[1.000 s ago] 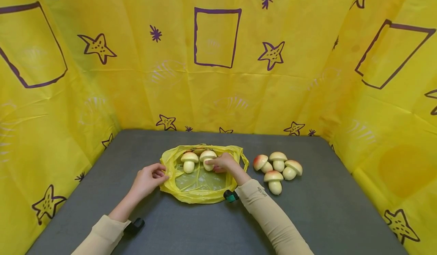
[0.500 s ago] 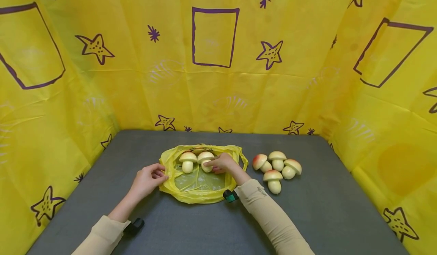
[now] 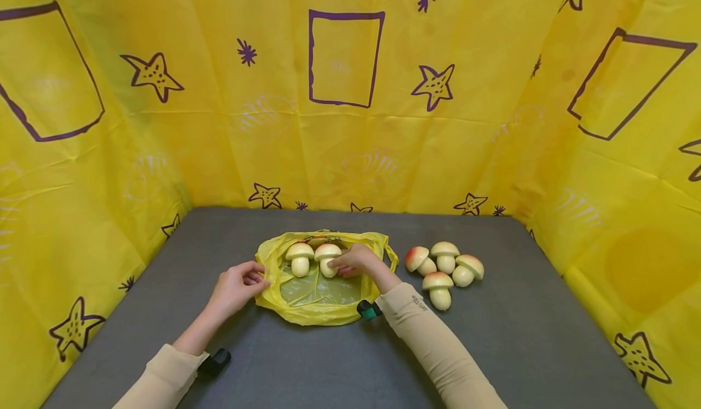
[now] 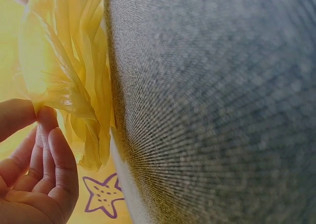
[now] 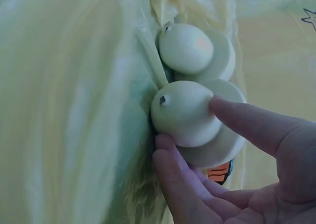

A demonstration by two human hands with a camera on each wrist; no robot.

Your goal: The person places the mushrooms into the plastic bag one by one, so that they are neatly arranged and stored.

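A yellow plastic bag (image 3: 317,318) lies spread on the table with its mouth facing up. My left hand (image 3: 232,290) pinches the bag's left rim between thumb and index finger, as the left wrist view shows close up. Inside the bag, my right hand (image 3: 357,262) holds a toy mushroom (image 5: 185,112) by its stem, thumb on one side and fingers on the other. Beside it in the bag lies a second toy mushroom (image 3: 299,252), its cream cap pointing to the back. Both mushrooms sit against the bag's rear wall, close together.
To the right of the bag, several more toy mushrooms cluster on the dark grey table (image 3: 520,336), the nearest mushroom (image 3: 440,281) with its stem toward me. One bag handle (image 3: 392,258) loops out at the right. Yellow patterned cloth (image 3: 350,153) walls the table on three sides.
My right hand has moved slightly left with its mushroom, bringing it a little nearer the other one in the bag. My left hand stays at the rim.
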